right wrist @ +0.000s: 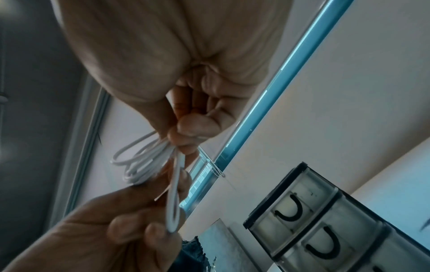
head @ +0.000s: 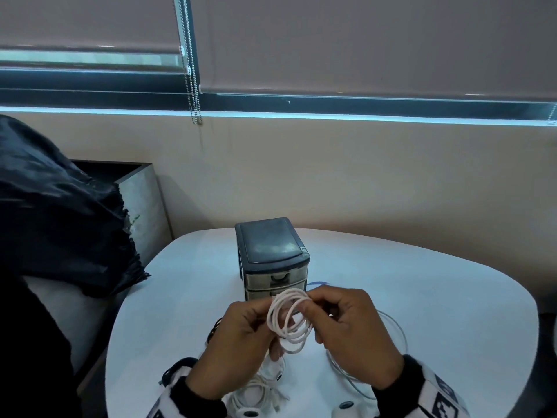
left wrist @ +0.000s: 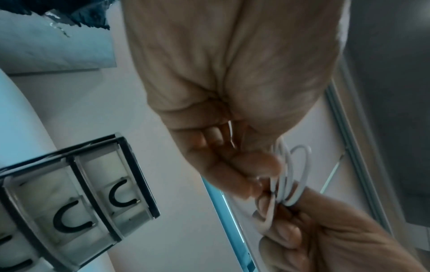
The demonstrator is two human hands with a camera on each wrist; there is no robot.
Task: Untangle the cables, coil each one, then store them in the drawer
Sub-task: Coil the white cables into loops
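White cable [head: 290,321] sits in round loops in the middle low part of the head view, held up above the desk [head: 422,297]. The left hand [head: 241,336] has its fingers curled around one side of the loops. The right hand [head: 346,333] pinches the other side with bent fingers and thumb. In the left wrist view the loops [left wrist: 291,174] hang between both hands, near the lower right of the frame. In the right wrist view one long loop [right wrist: 173,198] sticks out from the bunch toward the left hand.

This looks like the coiling step. To do it well, keep the loops all the same size and hold them flat together. Tuck that long loop in, so it does not spring out. A soft pinch is best, because a hard pull could undo the rings.

Behind the hands stands the small drawer box [head: 272,257], in the middle of the frame. Its drawers look shut, so one must be pulled open before the coil goes in.

More cables wait on the desk. A thin gray cable [head: 394,336] curls at the right of the hands. Another white cable [head: 259,390] lies low in the frame, partly under the wrists. A dark cable [head: 215,327] peeks out left of the left hand, and most of it is hidden. I cannot see the ends of the held cable, or tell if the ones on the desk are tangled.
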